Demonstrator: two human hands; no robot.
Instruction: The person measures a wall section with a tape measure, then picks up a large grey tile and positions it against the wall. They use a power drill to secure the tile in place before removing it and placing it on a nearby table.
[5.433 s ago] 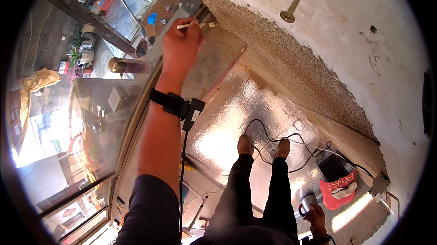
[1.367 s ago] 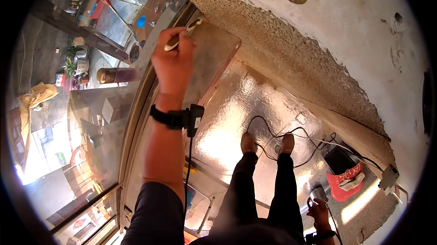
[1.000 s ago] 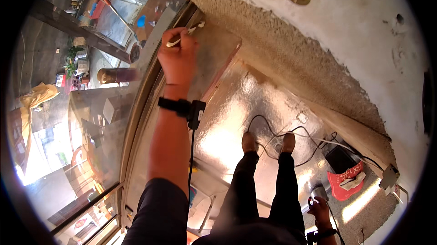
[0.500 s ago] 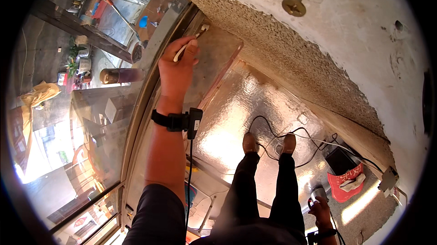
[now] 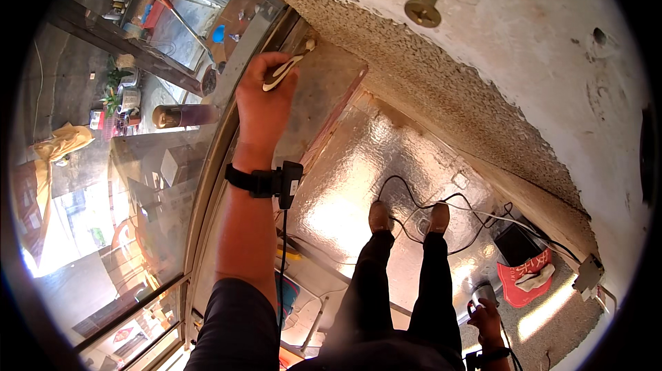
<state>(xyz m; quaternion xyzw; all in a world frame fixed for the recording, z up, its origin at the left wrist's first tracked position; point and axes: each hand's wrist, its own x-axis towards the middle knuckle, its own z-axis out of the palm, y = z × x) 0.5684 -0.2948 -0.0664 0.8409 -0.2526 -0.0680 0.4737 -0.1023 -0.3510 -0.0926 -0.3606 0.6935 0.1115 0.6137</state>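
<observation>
The left hand [image 5: 265, 103] grips a toothbrush [image 5: 283, 73] between thumb and curled fingers, its head jutting past them toward the far end of the ledge [image 5: 327, 81]. At near right, the right hand [image 5: 487, 321] clasps a metal mug [image 5: 485, 293], its body just beyond the fingers.

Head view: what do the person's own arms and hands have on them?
The left hand is bare, with a dark sleeve ending near the elbow, a black wrist strap, and a black box trailing a black cable. The right hand is bare, with a black wristband.
</observation>
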